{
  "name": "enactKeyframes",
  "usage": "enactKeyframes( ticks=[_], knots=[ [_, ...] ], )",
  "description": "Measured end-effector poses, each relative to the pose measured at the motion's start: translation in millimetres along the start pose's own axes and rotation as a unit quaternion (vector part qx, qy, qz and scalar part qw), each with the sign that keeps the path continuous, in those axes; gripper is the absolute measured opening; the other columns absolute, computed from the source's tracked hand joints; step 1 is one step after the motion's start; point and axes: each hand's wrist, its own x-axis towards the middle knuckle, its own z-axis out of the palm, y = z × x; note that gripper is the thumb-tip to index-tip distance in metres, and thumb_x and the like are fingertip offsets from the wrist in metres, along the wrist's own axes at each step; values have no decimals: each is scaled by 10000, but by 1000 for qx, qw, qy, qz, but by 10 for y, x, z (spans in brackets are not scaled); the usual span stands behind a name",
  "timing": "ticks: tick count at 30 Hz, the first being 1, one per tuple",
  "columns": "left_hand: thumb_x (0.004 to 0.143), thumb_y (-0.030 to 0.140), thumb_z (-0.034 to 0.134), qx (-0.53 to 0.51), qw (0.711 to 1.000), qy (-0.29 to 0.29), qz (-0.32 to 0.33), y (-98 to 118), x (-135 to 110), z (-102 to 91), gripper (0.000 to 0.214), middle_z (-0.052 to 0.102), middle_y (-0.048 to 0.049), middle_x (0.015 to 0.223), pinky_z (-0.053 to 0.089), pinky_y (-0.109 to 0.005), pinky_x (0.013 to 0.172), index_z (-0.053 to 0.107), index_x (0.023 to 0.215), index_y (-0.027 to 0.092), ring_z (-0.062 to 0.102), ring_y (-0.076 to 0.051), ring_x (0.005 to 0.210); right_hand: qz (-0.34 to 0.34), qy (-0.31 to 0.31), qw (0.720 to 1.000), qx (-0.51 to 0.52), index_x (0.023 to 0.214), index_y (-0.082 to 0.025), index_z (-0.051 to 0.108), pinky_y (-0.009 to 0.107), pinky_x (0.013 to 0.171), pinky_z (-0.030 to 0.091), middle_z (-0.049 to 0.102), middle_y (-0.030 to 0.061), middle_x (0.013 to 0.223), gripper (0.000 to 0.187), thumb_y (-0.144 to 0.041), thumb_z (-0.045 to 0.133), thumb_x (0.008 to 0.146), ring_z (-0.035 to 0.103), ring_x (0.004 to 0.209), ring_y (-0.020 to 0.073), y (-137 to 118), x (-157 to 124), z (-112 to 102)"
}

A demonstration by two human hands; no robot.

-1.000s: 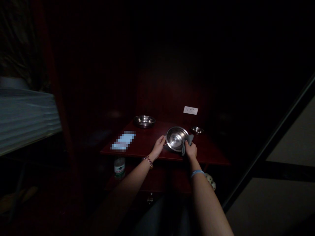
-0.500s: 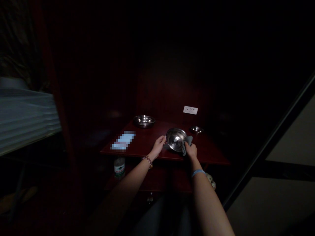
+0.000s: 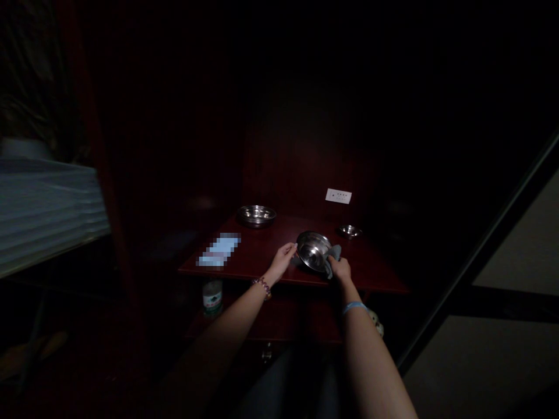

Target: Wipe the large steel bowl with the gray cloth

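Observation:
A shiny metal bowl (image 3: pixel 311 251) is held tilted above the front of the dark red desk (image 3: pixel 257 256), its inside facing me. My left hand (image 3: pixel 283 259) pinches the bowl's left rim between thumb and fingers. On the right side, my right hand (image 3: pixel 340 268) is closed around a grey cloth (image 3: pixel 334 254) that lies against the bowl's rim and wall. Some of the cloth is hidden by the fingers. Wider metal bowls, apparently stacked (image 3: pixel 257 216), stand at the back left of the desk, and a small metal bowl (image 3: pixel 350 231) stands at the back right.
A blurred-out bright flat rectangle (image 3: pixel 219 250) lies on the desk's left. Below are a bottle with a green-white label (image 3: pixel 212 298) and a drawer knob (image 3: pixel 266 351). A white socket plate (image 3: pixel 338 196) is on the back wall. Pale stacked sheets (image 3: pixel 48 209) stand far left.
The bowl has tipped slightly and sits a little lower, its inside less squarely toward me. My right hand and the cloth have shifted slightly along its right rim. My left hand keeps its pinch.

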Motion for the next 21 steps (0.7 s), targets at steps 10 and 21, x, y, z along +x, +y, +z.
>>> enactKeyframes(
  ticks=[10, 21],
  knots=[
    [833, 545, 568, 17, 1000, 2, 16, 27, -12, 11, 409, 536, 10, 636, 392, -268, 695, 534, 632, 190, 495, -143, 681, -2, 10, 1000, -7, 1082, -55, 720, 274, 822, 523, 719, 216, 1062, 444, -407, 565, 860, 684, 1043, 275, -28, -52, -25],
    [889, 563, 493, 22, 1000, 22, -6, 74, -53, 34, 391, 454, 40, 597, 332, -245, 581, 527, 750, 200, 415, -119, 588, -13, 58, 998, -7, 1143, -109, 697, 333, 848, 523, 713, 204, 1081, 480, -479, 493, 915, 673, 1062, 301, -130, -153, -32]
  ],
)
